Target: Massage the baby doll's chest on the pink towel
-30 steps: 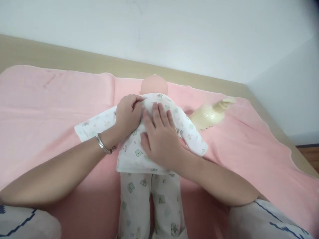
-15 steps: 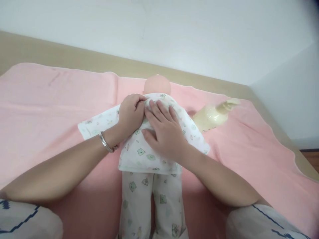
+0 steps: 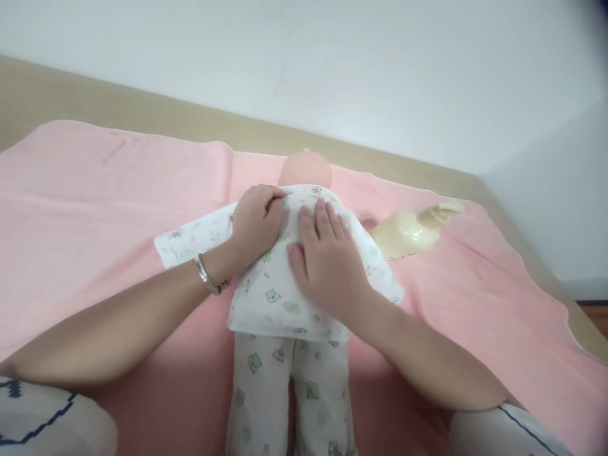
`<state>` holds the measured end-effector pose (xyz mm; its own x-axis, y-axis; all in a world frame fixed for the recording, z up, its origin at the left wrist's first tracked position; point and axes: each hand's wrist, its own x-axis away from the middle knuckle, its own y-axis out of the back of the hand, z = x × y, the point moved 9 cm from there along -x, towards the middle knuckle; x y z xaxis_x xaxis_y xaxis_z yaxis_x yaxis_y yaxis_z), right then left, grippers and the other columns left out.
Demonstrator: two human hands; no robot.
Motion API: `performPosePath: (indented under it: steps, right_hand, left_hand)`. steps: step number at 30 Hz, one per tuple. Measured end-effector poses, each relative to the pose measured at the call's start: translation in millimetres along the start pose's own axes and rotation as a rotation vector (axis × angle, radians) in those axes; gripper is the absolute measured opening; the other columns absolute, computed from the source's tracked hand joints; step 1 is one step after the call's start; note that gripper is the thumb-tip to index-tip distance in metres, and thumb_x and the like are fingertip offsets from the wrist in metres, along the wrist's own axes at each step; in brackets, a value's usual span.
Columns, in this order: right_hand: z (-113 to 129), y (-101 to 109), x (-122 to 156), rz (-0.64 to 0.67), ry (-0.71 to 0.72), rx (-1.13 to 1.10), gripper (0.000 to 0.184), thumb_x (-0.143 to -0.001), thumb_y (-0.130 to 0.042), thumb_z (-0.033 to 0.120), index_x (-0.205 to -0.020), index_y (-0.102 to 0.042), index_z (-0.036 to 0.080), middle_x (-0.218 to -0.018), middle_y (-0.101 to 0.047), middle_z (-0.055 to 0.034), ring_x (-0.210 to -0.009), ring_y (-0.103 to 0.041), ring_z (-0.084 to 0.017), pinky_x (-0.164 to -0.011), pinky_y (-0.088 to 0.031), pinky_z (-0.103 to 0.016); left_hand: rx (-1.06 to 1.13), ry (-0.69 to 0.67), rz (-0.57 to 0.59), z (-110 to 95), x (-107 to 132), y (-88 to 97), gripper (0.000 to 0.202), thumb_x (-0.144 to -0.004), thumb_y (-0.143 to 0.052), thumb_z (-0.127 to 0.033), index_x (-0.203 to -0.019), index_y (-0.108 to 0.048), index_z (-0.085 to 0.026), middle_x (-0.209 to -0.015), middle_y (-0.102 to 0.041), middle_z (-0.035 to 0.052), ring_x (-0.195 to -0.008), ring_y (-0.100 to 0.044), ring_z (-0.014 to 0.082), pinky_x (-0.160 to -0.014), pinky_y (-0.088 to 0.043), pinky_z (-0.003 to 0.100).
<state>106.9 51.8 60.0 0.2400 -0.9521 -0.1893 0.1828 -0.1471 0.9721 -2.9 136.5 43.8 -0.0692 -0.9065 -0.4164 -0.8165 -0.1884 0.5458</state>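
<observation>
A baby doll in a white shirt [image 3: 266, 316] printed with small green animals and matching trousers [image 3: 266, 380] lies stretched out before me. Its bald head [image 3: 306, 170] points away, and no face shows. My left hand [image 3: 259, 221], a silver bracelet at the wrist, is curled over the doll's left-side shoulder; its fingertips are partly hidden. Flat on the middle of the shirt rests my right hand [image 3: 330, 259], fingers stretched out and thumb apart. The doll's sleeves spread out to both sides.
A pink blanket [image 3: 118, 190] with wavy edges lies under the doll on a beige surface [image 3: 142, 98]. To the right of the doll, a cream pump bottle [image 3: 408, 231] lies on its side. A white wall [image 3: 304, 69] rises behind.
My right hand has slid a little to the right across the shirt. My left hand keeps its place on the shoulder. The whole view has shifted slightly.
</observation>
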Motion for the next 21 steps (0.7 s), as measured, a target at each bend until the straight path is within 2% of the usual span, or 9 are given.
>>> performPosePath:
  steps: [3, 6, 9, 11, 15, 18, 21]
  right_hand:
    - [23.1, 0.5, 15.5, -0.015, 0.115, 0.04, 0.062, -0.102, -0.036, 0.033, -0.155, -0.037, 0.0, -0.163, -0.03, -0.0295, -0.155, -0.021, -0.044, -0.125, -0.022, -0.061]
    - [28.6, -1.6, 17.3, -0.001, 0.178, 0.02, 0.06, -0.101, -0.036, 0.032, -0.154, -0.039, 0.003, -0.164, -0.03, -0.0252, -0.156, -0.021, -0.04, -0.127, -0.018, -0.061]
    - [14.9, -4.9, 4.9, 0.034, 0.152, -0.043, 0.063, -0.101, -0.034, 0.033, -0.156, -0.035, 0.003, -0.167, -0.027, -0.019, -0.158, -0.018, -0.033, -0.13, -0.016, -0.056]
    - [-1.7, -5.9, -6.6, 0.036, 0.077, -0.093, 0.065, -0.101, -0.032, 0.036, -0.157, -0.032, 0.003, -0.168, -0.023, -0.0173, -0.159, -0.015, -0.031, -0.13, -0.017, -0.054]
    - [-31.2, -8.0, -22.3, 0.029, -0.092, -0.148, 0.069, -0.102, -0.031, 0.04, -0.157, -0.029, -0.001, -0.167, -0.023, -0.0223, -0.158, -0.017, -0.033, -0.128, -0.021, -0.056]
    - [-38.3, -8.6, -25.7, 0.029, -0.131, -0.128, 0.071, -0.101, -0.033, 0.04, -0.156, -0.028, -0.004, -0.166, -0.024, -0.0254, -0.158, -0.019, -0.036, -0.128, -0.022, -0.056]
    - [-37.9, -8.1, -25.4, 0.026, -0.122, -0.098, 0.071, -0.101, -0.035, 0.04, -0.156, -0.03, -0.004, -0.164, -0.029, -0.0252, -0.156, -0.023, -0.037, -0.127, -0.026, -0.056]
  left_hand:
    - [-0.001, 0.007, 0.013, -0.2, 0.3, -0.3, 0.027, -0.088, -0.041, -0.018, -0.093, -0.067, -0.02, -0.102, -0.074, 0.004, -0.099, -0.064, 0.0201, -0.094, -0.052, 0.036]
    - [-0.062, -0.008, 0.044, -3.5, 0.0, -2.1, 0.03, -0.091, -0.038, -0.017, -0.096, -0.068, -0.018, -0.105, -0.072, 0.0072, -0.102, -0.063, 0.0222, -0.097, -0.051, 0.039]
    - [-0.219, -0.032, 0.091, -10.2, -0.3, -3.7, 0.035, -0.094, -0.035, -0.019, -0.102, -0.069, -0.014, -0.106, -0.067, 0.0128, -0.105, -0.06, 0.0257, -0.1, -0.051, 0.044]
    - [-0.336, -0.039, 0.153, -15.7, 0.9, -5.7, 0.038, -0.097, -0.033, -0.021, -0.108, -0.069, -0.011, -0.106, -0.065, 0.0153, -0.106, -0.059, 0.028, -0.1, -0.051, 0.046]
    - [-0.521, -0.097, 0.32, -33.5, 11.1, -11.3, 0.041, -0.102, -0.03, -0.026, -0.109, -0.066, -0.007, -0.105, -0.068, 0.0171, -0.103, -0.063, 0.0309, -0.095, -0.054, 0.049]
    - [-0.724, -0.246, 0.406, -55.5, 25.9, -14.6, 0.04, -0.1, -0.031, -0.018, -0.107, -0.067, -0.004, -0.109, -0.07, 0.0207, -0.106, -0.066, 0.0334, -0.097, -0.055, 0.049]
    - [-0.885, -0.434, 0.539, -74.3, 47.2, -23.1, 0.045, -0.093, -0.033, -0.008, -0.122, -0.064, 0.006, -0.128, -0.064, 0.0286, -0.126, -0.061, 0.0384, -0.111, -0.049, 0.051]
